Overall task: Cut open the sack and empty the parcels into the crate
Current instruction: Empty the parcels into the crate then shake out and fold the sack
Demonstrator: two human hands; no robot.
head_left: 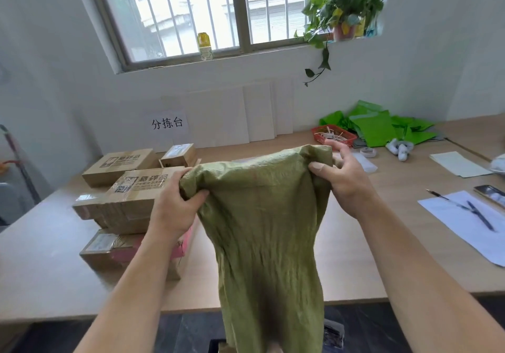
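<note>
An olive-green woven sack (262,229) is held up over the near edge of a pale wooden table (49,265). Its upper corners are gripped by both hands: the left hand (175,205) is closed around a bunched corner, with the thumb pressed on the front of the cloth, and the right hand (344,177) pinches the other corner between thumb and fingers, the remaining fingers being loosely spread. The sack hangs limp and creased, and its lower end drops below the table edge, out of view.

On the left part of the table a pile of cardboard parcels (128,202) is stacked, taped and printed with dark labels; a pink parcel (183,246) is seen at the bottom of the pile, partly hidden by the left forearm. Whether a crate is present cannot be told.

Against the white wall behind, a paper sign (167,123) with black characters and several white boards (257,112) are propped. Further right on the table a red basket (334,135) is placed beside a heap of bright green bags (374,128), with a roll of tape (367,151) and small white objects nearby. At the right edge, white sheets (470,221) are laid with pens (479,216) on them, and a phone (490,192) lies just beside.

A barred window (240,10) is set in the wall above; a yellow-capped bottle (205,46) and a trailing potted plant (341,8) stand on its sill. Dark flooring is seen under the table.
</note>
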